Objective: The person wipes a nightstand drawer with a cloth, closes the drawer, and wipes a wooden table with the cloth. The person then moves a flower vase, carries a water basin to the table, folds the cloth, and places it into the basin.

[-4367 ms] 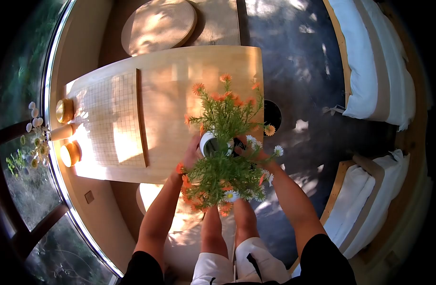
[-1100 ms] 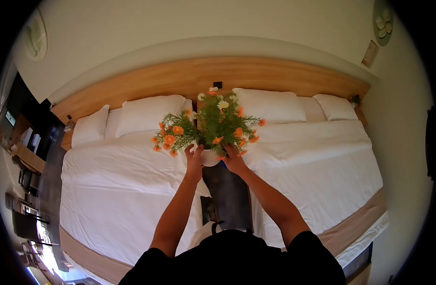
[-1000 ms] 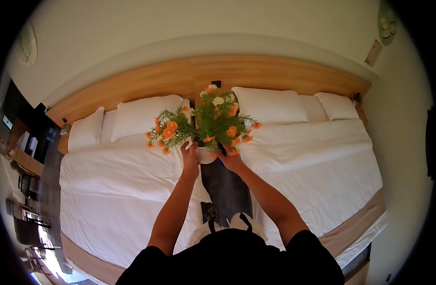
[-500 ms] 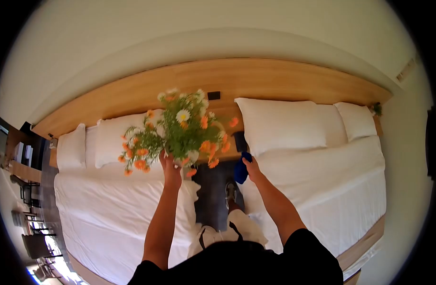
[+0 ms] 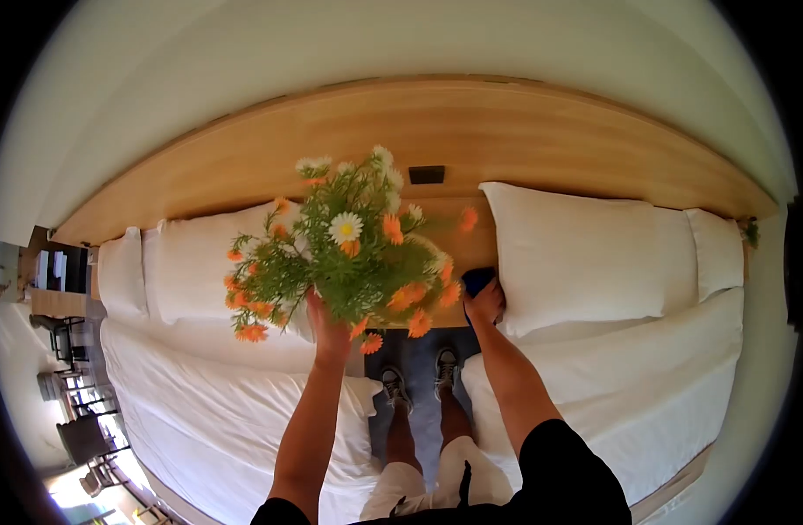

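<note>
In the right hand (image 5: 485, 306) we see a dark blue, soft-looking cloth (image 5: 478, 280), matt and folded. Over the left hand (image 5: 328, 329) we find a bushy orange, white and green bouquet (image 5: 342, 262), its foliage feathery and matt. Beyond both grips, the long, light-brown wooden headboard (image 5: 331, 122) looks smooth with a faint sheen. Right of the right hand, the plump white cloth pillow (image 5: 585, 254) looks matt, smooth.

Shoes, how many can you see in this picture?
2: the person's left shoe and right shoe, both on the floor between the left bed and right bed. Others may be hidden by the beds.
</note>
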{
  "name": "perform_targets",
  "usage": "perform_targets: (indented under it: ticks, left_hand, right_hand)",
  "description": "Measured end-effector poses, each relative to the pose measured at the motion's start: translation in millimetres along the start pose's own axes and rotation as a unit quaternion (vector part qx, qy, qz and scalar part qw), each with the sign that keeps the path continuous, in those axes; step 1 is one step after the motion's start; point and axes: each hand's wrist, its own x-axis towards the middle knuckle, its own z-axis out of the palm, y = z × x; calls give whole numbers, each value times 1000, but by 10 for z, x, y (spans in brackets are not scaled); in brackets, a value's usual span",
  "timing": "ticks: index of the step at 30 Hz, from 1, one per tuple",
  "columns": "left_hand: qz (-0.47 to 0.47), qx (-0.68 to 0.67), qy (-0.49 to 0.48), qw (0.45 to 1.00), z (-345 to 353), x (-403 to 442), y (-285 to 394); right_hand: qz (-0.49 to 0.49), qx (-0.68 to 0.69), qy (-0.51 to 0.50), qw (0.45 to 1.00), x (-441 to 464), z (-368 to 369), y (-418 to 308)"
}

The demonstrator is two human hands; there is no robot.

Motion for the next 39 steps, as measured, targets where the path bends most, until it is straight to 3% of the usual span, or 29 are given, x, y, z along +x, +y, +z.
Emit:
perform_targets:
  ticks: [2,4,5,6,8,9,11,12,14,16,20,22,23,25,31,34,39]
  left_hand:
    - [51,101,-41,993,-114,-41,-495]
    - [-30,-127,15,991,20,52,-138]
    - [-56,-203,36,977,46,97,24]
    - [-40,-189,18,981,60,122,144]
    - [-22,-182,-6,983,77,194,165]
    - [52,-51,-3,997,26,211,144]
    - [126,78,-4,989,-67,238,99]
    - [14,-72,26,997,-81,256,101]
    - [-102,-221,58,968,-143,215,58]
    - [-129,-311,24,941,-254,193,33]
    - [-114,-257,64,958,-286,268,-137]
    - [-166,-298,88,936,-302,317,-201]
    - [-164,-298,90,936,-320,311,-251]
    - [-160,-247,73,953,-361,313,-387]
    - [-172,-228,80,955,-344,379,-434]
    - [-128,-239,76,959,-222,432,-340]
    - [-130,-218,82,964,21,551,-351]
  right_hand:
    - [-55,-80,18,995,-66,52,-76]
    - [-61,-8,10,998,-3,91,-51]
    - [-13,60,-68,996,66,94,-52]
    - [37,125,-144,981,81,76,-23]
    - [16,188,-101,977,13,85,7]
    - [-8,251,-64,966,-68,118,19]
    - [-29,311,-22,950,-165,185,1]
    - [-73,262,23,962,-162,213,-37]
    - [-117,207,66,969,-94,239,-36]
    - [-70,262,-150,951,-46,141,-145]
    - [-48,215,-180,959,-281,9,-438]
    - [-36,268,-255,929,-240,37,-478]
    - [-39,268,-256,928,-255,54,-474]
    - [44,388,-280,877,-348,-1,-484]
    - [68,500,-327,799,-416,148,-164]
    - [90,518,-282,802,-593,-27,-82]
    - [80,568,-244,782,-848,-105,446]
